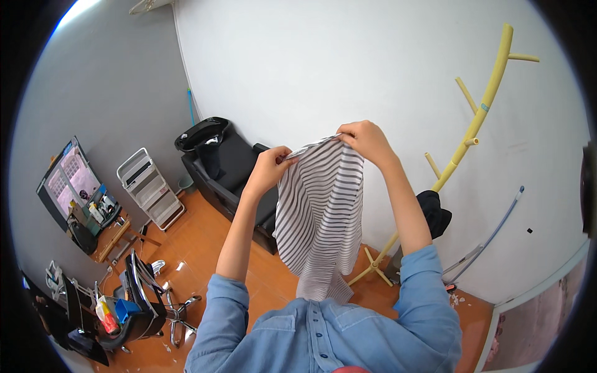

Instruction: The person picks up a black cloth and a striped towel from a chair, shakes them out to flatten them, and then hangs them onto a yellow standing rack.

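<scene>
A striped cloth (323,205), white with dark grey lines, hangs in folds in front of my chest. It looks like a garment or a cape, but its exact kind does not show. My left hand (272,168) pinches its upper left edge between thumb and fingers. At the upper right edge my right hand (365,142) grips it the same way, a little higher than the left. Between the two hands the top edge is stretched. The lower end narrows and drops close to my blue shirt (323,336), where part of it is hidden.
Behind the cloth to the left stands a black shampoo chair (230,161) with a basin. A white trolley (151,189), a mirror (74,180) over a small table and a black wheeled chair (149,286) lie further left. A yellow coat stand (466,143) holds a black cap (433,211) at right.
</scene>
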`<action>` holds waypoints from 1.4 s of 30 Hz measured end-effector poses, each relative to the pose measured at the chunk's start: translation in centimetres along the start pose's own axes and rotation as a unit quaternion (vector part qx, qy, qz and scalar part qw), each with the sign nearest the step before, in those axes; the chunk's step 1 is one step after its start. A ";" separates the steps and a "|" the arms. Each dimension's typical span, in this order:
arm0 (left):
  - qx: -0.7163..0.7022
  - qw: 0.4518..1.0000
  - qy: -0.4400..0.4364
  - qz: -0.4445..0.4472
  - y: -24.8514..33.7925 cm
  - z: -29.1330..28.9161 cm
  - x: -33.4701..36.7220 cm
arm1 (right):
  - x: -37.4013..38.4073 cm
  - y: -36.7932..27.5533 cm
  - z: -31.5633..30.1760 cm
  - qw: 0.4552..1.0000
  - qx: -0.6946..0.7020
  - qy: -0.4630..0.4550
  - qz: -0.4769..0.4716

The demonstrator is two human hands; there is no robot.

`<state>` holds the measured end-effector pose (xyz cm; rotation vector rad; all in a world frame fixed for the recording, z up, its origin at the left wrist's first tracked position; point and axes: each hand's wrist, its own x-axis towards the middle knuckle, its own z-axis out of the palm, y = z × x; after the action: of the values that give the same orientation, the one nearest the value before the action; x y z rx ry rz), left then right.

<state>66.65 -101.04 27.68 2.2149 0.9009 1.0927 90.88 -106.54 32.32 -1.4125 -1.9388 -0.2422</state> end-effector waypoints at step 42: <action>0.152 0.986 -0.050 -0.036 -20.4 1.4 -13.4 | -16.6 2.7 -19.5 0.892 -0.067 0.415 0.168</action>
<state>54.85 -97.90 6.51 2.4342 1.1595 0.8483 104.16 -128.40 35.20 -1.3841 -0.9785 -0.6957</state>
